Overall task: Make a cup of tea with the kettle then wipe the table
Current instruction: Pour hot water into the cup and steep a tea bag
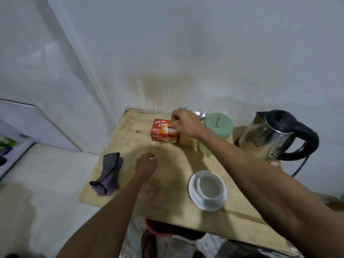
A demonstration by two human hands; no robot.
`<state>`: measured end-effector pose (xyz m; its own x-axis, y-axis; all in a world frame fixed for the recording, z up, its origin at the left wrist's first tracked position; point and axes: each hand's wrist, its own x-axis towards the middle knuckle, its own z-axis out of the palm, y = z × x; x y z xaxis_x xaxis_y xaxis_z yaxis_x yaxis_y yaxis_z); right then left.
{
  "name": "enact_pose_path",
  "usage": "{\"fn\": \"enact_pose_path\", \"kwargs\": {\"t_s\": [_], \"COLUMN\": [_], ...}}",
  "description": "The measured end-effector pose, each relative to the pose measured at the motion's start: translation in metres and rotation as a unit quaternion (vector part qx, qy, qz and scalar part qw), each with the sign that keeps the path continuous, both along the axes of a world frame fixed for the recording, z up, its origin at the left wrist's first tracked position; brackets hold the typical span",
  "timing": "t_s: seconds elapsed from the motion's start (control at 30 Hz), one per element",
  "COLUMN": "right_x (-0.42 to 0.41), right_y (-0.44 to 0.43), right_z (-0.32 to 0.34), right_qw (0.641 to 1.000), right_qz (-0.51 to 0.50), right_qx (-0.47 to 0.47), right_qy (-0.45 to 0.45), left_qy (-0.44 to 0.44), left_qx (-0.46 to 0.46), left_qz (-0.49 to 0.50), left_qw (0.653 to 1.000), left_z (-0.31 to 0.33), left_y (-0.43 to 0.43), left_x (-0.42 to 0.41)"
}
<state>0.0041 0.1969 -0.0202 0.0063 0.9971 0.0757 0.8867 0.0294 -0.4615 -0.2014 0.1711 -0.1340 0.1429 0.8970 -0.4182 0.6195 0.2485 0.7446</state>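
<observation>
– Fingers (175, 118) of the right hand (184, 124): thumb and forefinger pinched together over the open top of the red tea box (164, 135). A white tea bag (170, 129) shows just under them. Judged: they grip its top edge or string. Blur hides which.

– Left hand (146, 163)?

– Curled loosely, low over the table (167, 194), near its middle. Cannot tell whether it holds anything.

– Location of the bag, for the record.

– At the box mouth, at the back of the table by the wall. White cup (210, 189) on its saucer (192, 185) sits near the front edge, well apart from the box. Kettle (270, 135) stands at the right rear, beside a green-lidded jar (219, 124). Folded grey-purple cloth (109, 174) lies at the left edge.

– Handling notes on the bag?

– Judged very light, limp, thin paper that could tear if snagged on the box flap. Best held by the string or tag, or at the top seam, not by the filled pouch. Expect it to swing on the way to the cup.

– And the box?

– Light card, so it may lift or slide with the bag. The left hand is near enough to steady it.
</observation>
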Motion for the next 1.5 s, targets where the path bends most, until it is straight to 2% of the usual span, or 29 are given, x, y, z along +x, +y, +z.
{"fn": "enact_pose_path", "kwargs": {"t_s": [0.13, 0.37, 0.5, 0.7, 0.9, 1.03, 1.07, 1.17, 1.23, 1.37, 1.5], "right_x": [-0.021, -0.029, -0.027, -0.028, -0.026, -0.015, -0.013, -0.010, -0.013, -0.025, -0.031], "right_y": [0.037, 0.071, 0.077, 0.082, 0.087, 0.092, 0.093, 0.098, 0.100, 0.103, 0.096], "right_z": [-0.026, -0.063, -0.077, -0.078, -0.064, -0.050, -0.049, -0.054, -0.057, -0.064, -0.075], "right_qw": [0.995, 0.965, 0.957, 0.946, 0.959, 0.981, 0.983, 0.966, 0.960, 0.971, 0.989], "right_qz": [0.026, 0.028, 0.032, 0.052, 0.039, -0.027, -0.044, -0.092, -0.139, -0.196, -0.132], "right_qx": [-0.063, -0.179, -0.194, -0.193, -0.185, -0.155, -0.128, -0.038, -0.008, -0.004, -0.033], "right_qy": [-0.079, -0.189, -0.213, -0.254, -0.212, -0.109, -0.123, -0.239, -0.242, -0.139, -0.054], "left_qy": [0.012, -0.021, -0.041, -0.057, -0.055, -0.020, -0.003, 0.025, 0.028, 0.025, 0.034], "left_qx": [0.052, 0.091, 0.141, 0.165, 0.203, 0.250, 0.256, 0.254, 0.251, 0.290, 0.311], "left_qz": [-0.020, -0.073, -0.112, -0.129, -0.160, -0.198, -0.207, -0.214, -0.216, -0.226, -0.248], "left_qw": [0.998, 0.993, 0.983, 0.976, 0.965, 0.948, 0.944, 0.943, 0.943, 0.930, 0.917], "left_z": [0.001, -0.002, 0.003, -0.002, -0.014, -0.018, -0.018, -0.024, -0.025, -0.024, -0.024], "left_y": [0.058, 0.108, 0.114, 0.122, 0.129, 0.130, 0.130, 0.132, 0.131, 0.132, 0.130], "left_x": [-0.008, 0.003, 0.011, 0.011, 0.010, 0.009, 0.009, 0.010, 0.009, 0.007, 0.005]}}
